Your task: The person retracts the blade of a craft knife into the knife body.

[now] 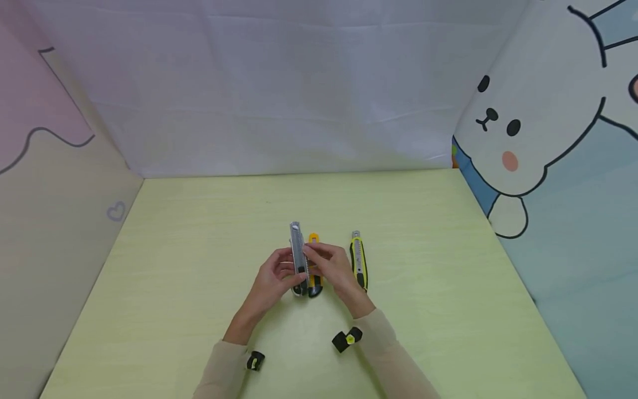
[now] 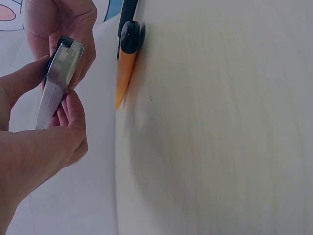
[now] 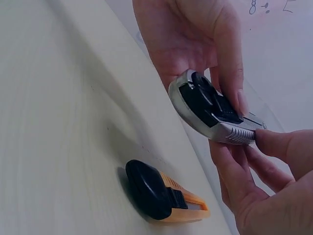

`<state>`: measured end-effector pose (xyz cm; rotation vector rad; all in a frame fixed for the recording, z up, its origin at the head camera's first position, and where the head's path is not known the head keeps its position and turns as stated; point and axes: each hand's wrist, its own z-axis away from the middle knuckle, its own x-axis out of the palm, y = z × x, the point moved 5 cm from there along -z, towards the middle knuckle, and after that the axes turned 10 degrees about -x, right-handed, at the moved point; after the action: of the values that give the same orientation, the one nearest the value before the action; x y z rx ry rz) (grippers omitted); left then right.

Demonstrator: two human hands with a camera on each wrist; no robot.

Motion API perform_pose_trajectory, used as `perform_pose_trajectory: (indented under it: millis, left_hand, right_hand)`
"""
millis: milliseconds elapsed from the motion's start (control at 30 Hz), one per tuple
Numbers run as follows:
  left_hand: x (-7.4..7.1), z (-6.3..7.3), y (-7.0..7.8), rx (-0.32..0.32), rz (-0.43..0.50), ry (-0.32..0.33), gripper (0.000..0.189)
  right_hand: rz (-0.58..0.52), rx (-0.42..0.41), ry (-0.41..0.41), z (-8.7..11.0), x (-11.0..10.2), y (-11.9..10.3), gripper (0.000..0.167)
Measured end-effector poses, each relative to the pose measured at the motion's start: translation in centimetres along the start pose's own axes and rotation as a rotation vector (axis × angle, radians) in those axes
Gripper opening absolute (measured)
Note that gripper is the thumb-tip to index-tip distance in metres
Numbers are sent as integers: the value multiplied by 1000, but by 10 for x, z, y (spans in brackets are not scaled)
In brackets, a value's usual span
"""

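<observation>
A silver utility knife with a black slider (image 1: 297,252) is held up off the table, its black end towards me. My left hand (image 1: 271,280) grips it from the left, with the thumb lying along the slider side in the right wrist view. From the other side my right hand (image 1: 339,271) pinches the knife's edge between thumb and fingers. Below, an orange utility knife with a black end (image 3: 183,203) lies on the table, partly covered by the right hand in the head view. Whether any blade is out cannot be made out.
Right of my right hand lies a yellow-green and black utility knife (image 1: 358,257) on the pale table (image 1: 199,221). A white cloth (image 1: 299,88) hangs behind the far edge, and printed panels (image 1: 573,249) stand at the sides.
</observation>
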<state>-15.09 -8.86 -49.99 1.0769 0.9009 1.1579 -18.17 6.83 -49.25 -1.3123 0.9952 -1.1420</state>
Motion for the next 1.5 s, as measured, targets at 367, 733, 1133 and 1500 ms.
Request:
perform_pose_trajectory:
  millis: [367,733,1133,1500]
  left_hand:
    - [-16,1,4,-22,-28,71,39]
    - [-29,1,4,-72,2,162,37]
    - [-40,5,-2,-111,-2,225,41]
    - [-50,5,-7,-108,-51,266,39]
  right_hand:
    - [-10,18,7,-1,11,0,34]
    - [-6,0,-38,-1,26,-3,33]
    - [9,-10,-110,-1,41,2,42]
    - [141,-21,-104,-2,52,8,43]
